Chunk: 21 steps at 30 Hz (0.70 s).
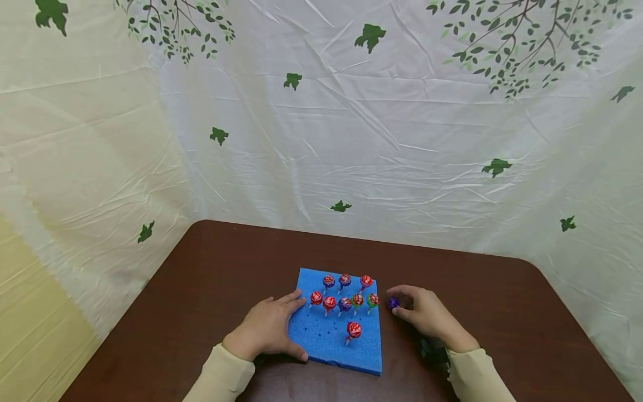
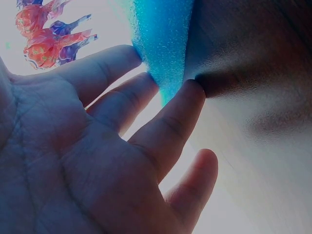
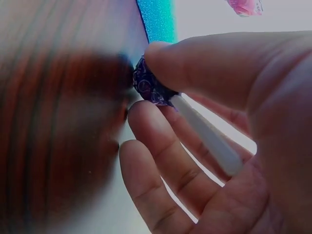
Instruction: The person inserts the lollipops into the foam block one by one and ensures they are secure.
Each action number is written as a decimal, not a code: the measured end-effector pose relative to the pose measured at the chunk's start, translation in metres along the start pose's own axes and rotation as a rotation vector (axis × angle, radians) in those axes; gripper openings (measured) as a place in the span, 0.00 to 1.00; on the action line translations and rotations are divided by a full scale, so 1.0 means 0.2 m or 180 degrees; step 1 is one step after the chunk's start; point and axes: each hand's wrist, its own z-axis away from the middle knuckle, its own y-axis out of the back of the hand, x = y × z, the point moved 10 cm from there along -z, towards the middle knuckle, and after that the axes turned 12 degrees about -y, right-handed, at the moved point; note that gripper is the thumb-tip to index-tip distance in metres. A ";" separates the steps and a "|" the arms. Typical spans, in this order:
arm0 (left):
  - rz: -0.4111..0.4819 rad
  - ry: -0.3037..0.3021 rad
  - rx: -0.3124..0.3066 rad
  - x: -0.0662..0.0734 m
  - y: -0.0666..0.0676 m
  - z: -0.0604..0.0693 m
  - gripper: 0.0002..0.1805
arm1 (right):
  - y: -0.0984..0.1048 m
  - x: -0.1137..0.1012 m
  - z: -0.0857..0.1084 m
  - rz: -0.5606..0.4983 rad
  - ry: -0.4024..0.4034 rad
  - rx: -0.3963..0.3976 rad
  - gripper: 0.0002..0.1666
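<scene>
My right hand [image 1: 424, 314], just right of the board, pinches a purple-wrapped lollipop [image 1: 393, 303] low at the table. The right wrist view shows my thumb against its wrapped head, with the white stick [image 3: 209, 136] pointing back toward the palm. My left hand [image 1: 271, 326] rests at the left edge of a blue foam board [image 1: 321, 354], its fingers spread and fingertips touching the side. Standing in that board are several lollipops: a back row, a second row including a purple one [image 1: 344, 305], and a single red one [image 1: 354, 330] nearer the front. Small holes dot the foam.
The board lies on a dark brown table [image 1: 241, 262] with rounded far corners. Behind it hangs a pale curtain [image 1: 301, 139] printed with green leaves. A dark object [image 1: 433, 353], hard to make out, sits under the right wrist.
</scene>
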 end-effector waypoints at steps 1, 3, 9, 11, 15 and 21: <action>-0.0002 -0.0001 0.0000 0.00 0.00 0.00 0.60 | 0.00 0.00 0.00 0.0016 0.0004 0.0010 0.18; 0.0002 0.0000 -0.0001 0.00 0.00 0.00 0.60 | 0.00 0.00 0.00 0.0038 0.0007 0.0028 0.17; 0.0001 -0.0005 0.0015 0.00 0.00 0.00 0.60 | 0.00 -0.01 0.01 0.0091 0.0050 0.0085 0.16; -0.0012 -0.0014 0.0023 -0.01 0.00 0.00 0.60 | 0.02 -0.02 0.01 0.0081 0.0083 0.0142 0.15; -0.0023 -0.0025 0.0032 -0.01 -0.01 0.00 0.60 | 0.04 -0.04 0.02 -0.0028 0.0153 0.0254 0.15; -0.0013 -0.0032 0.0045 -0.01 -0.01 0.00 0.60 | 0.10 -0.08 0.05 -0.0292 0.0191 0.0450 0.14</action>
